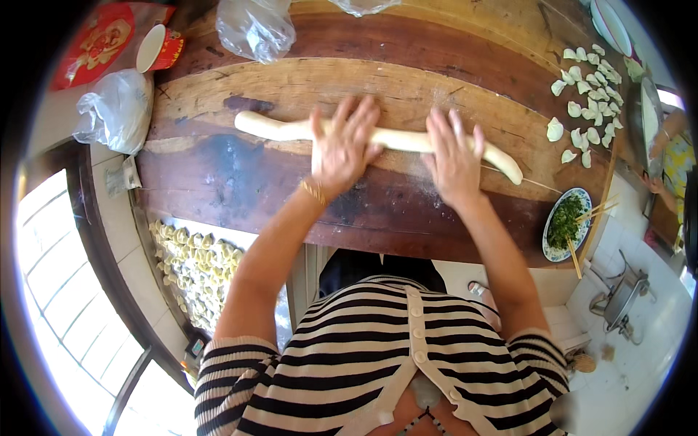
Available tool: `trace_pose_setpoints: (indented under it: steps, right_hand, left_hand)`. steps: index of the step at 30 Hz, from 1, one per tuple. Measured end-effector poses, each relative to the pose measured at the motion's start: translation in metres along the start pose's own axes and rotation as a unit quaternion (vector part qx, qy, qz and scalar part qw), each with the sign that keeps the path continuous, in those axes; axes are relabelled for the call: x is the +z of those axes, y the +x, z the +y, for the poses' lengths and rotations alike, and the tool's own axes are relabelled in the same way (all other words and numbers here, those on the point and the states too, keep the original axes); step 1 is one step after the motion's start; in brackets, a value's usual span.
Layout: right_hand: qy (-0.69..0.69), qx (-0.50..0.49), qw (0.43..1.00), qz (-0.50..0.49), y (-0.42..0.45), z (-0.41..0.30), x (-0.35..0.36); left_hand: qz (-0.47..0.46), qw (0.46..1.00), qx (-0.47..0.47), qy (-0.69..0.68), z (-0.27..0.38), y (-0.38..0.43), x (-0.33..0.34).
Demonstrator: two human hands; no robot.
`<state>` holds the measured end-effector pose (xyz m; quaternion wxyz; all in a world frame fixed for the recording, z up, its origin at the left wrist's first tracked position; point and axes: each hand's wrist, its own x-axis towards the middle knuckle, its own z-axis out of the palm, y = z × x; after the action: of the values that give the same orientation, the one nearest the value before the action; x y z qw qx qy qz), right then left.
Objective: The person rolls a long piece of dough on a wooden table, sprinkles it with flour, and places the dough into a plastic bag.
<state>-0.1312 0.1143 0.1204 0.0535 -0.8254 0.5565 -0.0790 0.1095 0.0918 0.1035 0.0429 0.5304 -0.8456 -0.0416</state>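
Note:
A long rope of pale dough (pixel 403 140) lies crosswise on the wooden table (pixel 262 196). My left hand (pixel 344 143) rests flat on it left of its middle, fingers spread and slightly blurred. My right hand (pixel 453 155) presses on the rope farther right, its fingers also apart. Both ends of the dough stick out beyond my hands, the right end bending towards me. Neither hand is closed around it. Flour dusts the wood near my hands.
Small dumplings (pixel 594 98) lie at the back right, near a bowl of chopped greens (pixel 567 223) with chopsticks. Plastic bags (pixel 256 27) and a red paper cup (pixel 161 48) stand back left. More dumplings (pixel 199 267) cover a tray at lower left. Another person (pixel 676 158) is at far right.

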Motion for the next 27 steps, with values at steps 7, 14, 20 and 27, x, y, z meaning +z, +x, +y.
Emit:
trace_pose_setpoints:
  steps: [7, 14, 20, 27]
  right_hand:
    - [-0.093, 0.071, 0.992, 0.044, 0.037, 0.048, -0.024]
    - [-0.044, 0.073, 0.996, 0.039, 0.006, 0.070, -0.024]
    - [-0.078, 0.161, 0.981, 0.078, -0.003, 0.092, -0.028]
    - [0.007, 0.117, 0.989, 0.093, -0.086, 0.020, -0.049]
  left_hand:
    - [0.032, 0.998, -0.054, -0.016, -0.037, 0.045, -0.027]
    - [0.088, 0.995, -0.035, 0.017, -0.066, 0.015, -0.014]
    - [0.060, 0.996, -0.043, 0.046, -0.080, 0.017, -0.020]
    - [0.140, 0.973, 0.002, -0.186, 0.060, -0.031, -0.022]
